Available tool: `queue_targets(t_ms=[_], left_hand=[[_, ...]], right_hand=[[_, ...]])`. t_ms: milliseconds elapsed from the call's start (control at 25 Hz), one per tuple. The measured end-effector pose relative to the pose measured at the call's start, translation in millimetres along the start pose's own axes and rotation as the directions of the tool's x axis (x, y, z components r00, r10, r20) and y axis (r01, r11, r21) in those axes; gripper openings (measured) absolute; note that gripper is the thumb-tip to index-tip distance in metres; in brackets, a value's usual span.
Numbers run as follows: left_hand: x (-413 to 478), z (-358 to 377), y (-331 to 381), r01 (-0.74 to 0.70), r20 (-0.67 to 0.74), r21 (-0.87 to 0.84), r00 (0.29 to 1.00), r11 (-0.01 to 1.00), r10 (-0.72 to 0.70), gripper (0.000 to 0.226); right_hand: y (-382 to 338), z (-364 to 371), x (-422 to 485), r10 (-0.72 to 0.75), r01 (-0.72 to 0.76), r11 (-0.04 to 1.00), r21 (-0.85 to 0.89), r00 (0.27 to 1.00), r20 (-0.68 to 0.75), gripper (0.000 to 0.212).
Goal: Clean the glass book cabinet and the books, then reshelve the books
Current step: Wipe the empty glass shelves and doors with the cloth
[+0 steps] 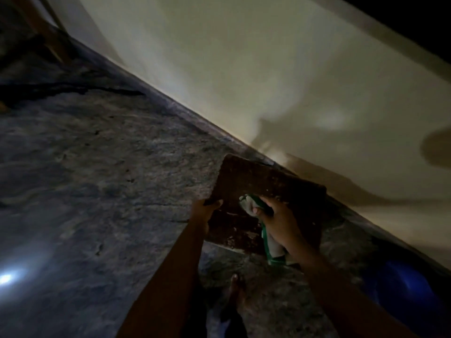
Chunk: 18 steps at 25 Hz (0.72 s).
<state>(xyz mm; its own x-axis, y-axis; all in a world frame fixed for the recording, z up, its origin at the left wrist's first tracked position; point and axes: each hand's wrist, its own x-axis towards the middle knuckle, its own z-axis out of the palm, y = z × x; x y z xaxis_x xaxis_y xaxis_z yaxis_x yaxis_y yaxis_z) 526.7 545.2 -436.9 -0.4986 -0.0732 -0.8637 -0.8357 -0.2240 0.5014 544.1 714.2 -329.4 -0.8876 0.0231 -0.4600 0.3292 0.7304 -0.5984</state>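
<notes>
A worn dark brown book (258, 181) with a flaking cover is held out over the floor, low and right of centre. My left hand (203, 212) grips its left edge, thumb over the cover. My right hand (278, 222) holds a bunched white and green cloth (251, 203) pressed against the cover, and the cloth's tail hangs down below my wrist. The glass cabinet is out of view.
A mottled grey stone floor (109, 179) fills the left half and meets a pale wall (244, 69) along a diagonal line. Wooden furniture legs (46, 32) stand at the top left. A blue object (405, 289) sits at the lower right. My bare foot (235, 289) shows below the book.
</notes>
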Motion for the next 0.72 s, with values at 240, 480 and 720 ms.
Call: queue_targets(t_ms=[240, 480, 720], left_hand=[[-42.0, -165.4, -39.6, -0.05, -0.292, -0.202, 0.956, 0.978, -0.011, 0.024], [-101.1, -335.4, -123.1, -0.171, -0.587, -0.533, 0.78, 0.829, -0.217, 0.037], [-150.1, -380.4, -196.7, -0.267, -0.523, -0.8, 0.748, 0.537, -0.408, 0.041]], right_hand=[[-95.8, 87.3, -11.2, -0.222, 0.242, 0.969, -0.046, 0.938, 0.267, 0.039], [-201.3, 237.8, -56.5, -0.452, 0.564, 0.825, -0.03, 0.691, 0.564, 0.039], [-260.6, 331.9, -118.0, -0.42, 0.682, 0.731, -0.007, 0.458, 0.783, 0.041]])
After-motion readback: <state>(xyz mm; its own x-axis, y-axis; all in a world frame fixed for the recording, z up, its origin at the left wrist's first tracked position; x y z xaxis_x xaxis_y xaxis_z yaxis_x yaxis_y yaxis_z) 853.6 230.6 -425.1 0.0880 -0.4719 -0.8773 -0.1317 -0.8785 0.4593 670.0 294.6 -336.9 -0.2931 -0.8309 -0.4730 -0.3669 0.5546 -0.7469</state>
